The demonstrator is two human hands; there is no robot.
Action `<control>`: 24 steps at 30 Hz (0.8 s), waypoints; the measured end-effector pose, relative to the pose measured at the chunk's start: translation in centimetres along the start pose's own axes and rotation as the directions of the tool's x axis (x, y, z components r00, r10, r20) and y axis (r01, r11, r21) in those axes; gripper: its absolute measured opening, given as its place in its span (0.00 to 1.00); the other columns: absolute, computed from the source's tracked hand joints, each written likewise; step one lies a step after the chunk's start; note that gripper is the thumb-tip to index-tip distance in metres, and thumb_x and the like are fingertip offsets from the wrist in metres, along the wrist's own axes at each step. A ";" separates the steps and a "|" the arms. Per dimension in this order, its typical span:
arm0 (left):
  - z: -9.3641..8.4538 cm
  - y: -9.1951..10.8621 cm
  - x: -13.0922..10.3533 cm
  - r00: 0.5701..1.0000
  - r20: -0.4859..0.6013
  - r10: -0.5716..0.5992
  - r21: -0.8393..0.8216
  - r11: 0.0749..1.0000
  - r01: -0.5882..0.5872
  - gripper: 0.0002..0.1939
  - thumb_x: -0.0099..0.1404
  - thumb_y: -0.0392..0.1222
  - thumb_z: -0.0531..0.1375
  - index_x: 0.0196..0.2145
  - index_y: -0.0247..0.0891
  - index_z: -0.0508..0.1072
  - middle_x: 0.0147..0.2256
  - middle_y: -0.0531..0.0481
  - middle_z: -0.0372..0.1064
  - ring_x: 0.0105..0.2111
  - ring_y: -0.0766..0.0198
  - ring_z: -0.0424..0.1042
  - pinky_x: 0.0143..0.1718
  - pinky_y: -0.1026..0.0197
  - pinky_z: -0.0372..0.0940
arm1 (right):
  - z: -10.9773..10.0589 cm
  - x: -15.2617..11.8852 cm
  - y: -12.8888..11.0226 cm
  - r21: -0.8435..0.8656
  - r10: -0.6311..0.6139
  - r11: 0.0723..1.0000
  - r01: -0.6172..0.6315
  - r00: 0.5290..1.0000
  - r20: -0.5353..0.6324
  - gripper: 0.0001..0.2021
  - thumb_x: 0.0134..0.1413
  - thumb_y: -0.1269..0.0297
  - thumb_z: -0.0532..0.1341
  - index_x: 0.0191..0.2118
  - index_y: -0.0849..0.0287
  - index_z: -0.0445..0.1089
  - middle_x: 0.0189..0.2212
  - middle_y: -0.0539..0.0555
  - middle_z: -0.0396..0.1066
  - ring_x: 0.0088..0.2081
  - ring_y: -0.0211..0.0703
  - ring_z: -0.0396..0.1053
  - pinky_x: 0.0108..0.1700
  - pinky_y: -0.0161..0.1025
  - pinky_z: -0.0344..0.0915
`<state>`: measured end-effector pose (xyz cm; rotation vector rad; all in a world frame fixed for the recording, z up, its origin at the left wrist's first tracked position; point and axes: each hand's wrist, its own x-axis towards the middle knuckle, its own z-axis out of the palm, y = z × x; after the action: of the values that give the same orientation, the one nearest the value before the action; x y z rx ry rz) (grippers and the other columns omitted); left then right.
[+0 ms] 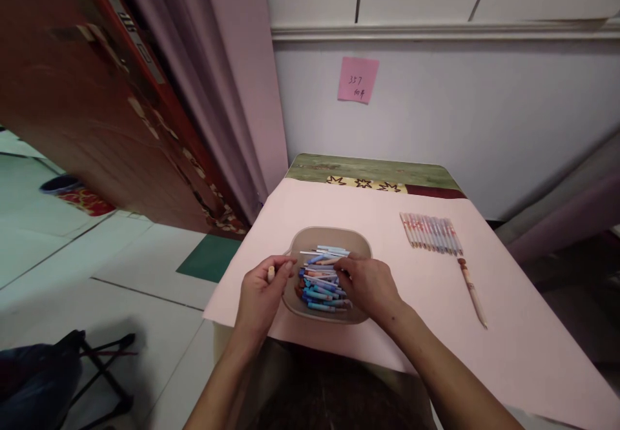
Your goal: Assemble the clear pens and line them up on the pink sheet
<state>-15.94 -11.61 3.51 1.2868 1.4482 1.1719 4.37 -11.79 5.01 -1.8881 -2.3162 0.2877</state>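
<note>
A beige basin [361, 239] holds a heap of loose pen parts [320, 288], mostly blue and lilac barrels, with some orange-brown pieces. At its left rim, my left hand [264, 291] is closed around a small cream pen part [271, 274], whose end pokes out between thumb and fingers. My right hand [371, 285] reaches over the right rim into the basin, fingers pinched at the end of a peach-coloured pen barrel [330, 261]. To the right, a row of assembled pens [431, 233] lies side by side. Below them lies one cream pen with a brown top [472, 293].
Pale pink paper [426, 327] covers the table, leaving its green patterned far edge [368, 166] bare. A wall with a pink note [358, 80] stands behind. At the left are a curtain, a red-brown door [97, 107] and a folding stool frame [104, 365].
</note>
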 end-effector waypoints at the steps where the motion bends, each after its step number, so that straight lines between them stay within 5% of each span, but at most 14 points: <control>1: 0.0 0.0 0.0 1.000 0.001 0.005 0.007 1.000 -0.005 0.16 0.57 0.51 0.62 0.36 0.36 0.77 0.26 0.51 0.69 0.23 0.68 0.62 0.23 0.66 0.57 | 0.0 0.0 0.0 -0.014 -0.012 1.000 0.012 1.000 0.013 0.13 0.61 0.65 0.53 0.43 0.51 0.74 0.38 0.53 0.75 0.34 0.41 0.72 0.33 0.34 0.59; 9: -0.1 -0.4 0.5 1.000 0.012 0.005 0.047 0.999 -0.006 0.15 0.57 0.50 0.62 0.35 0.36 0.77 0.27 0.50 0.71 0.23 0.67 0.63 0.23 0.65 0.58 | -0.5 -1.6 2.5 -0.089 -0.183 0.977 0.193 0.977 0.106 0.10 0.56 0.71 0.56 0.30 0.54 0.75 0.32 0.52 0.74 0.32 0.40 0.71 0.31 0.33 0.56; 17: -0.2 0.1 0.7 0.999 0.001 0.036 0.046 0.998 -0.036 0.11 0.56 0.45 0.64 0.35 0.38 0.76 0.32 0.51 0.74 0.32 0.63 0.69 0.34 0.63 0.63 | -1.2 -1.8 2.3 -0.041 -0.035 0.999 0.031 0.995 -0.095 0.12 0.60 0.66 0.54 0.42 0.50 0.74 0.34 0.52 0.73 0.35 0.41 0.70 0.33 0.34 0.58; 21: 0.0 0.6 0.5 0.999 0.013 -0.034 -0.160 0.986 0.035 0.13 0.53 0.44 0.66 0.36 0.36 0.76 0.30 0.50 0.73 0.31 0.64 0.69 0.33 0.64 0.63 | 0.2 -1.4 0.9 0.047 -0.081 0.995 0.085 0.994 -0.078 0.12 0.60 0.67 0.54 0.43 0.50 0.74 0.38 0.52 0.74 0.38 0.41 0.71 0.36 0.33 0.60; 24: 0.4 0.9 0.4 0.987 0.090 -0.131 -0.445 0.882 0.157 0.13 0.56 0.44 0.64 0.38 0.34 0.77 0.30 0.48 0.72 0.28 0.66 0.69 0.29 0.65 0.64 | 1.0 -1.3 0.1 0.069 -0.116 0.991 0.118 0.992 -0.042 0.12 0.60 0.67 0.54 0.41 0.51 0.74 0.38 0.51 0.74 0.37 0.42 0.71 0.35 0.34 0.60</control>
<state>-15.45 -11.15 4.35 0.8661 1.1180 1.2658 4.54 -13.11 4.02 -1.7028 -2.3478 0.3135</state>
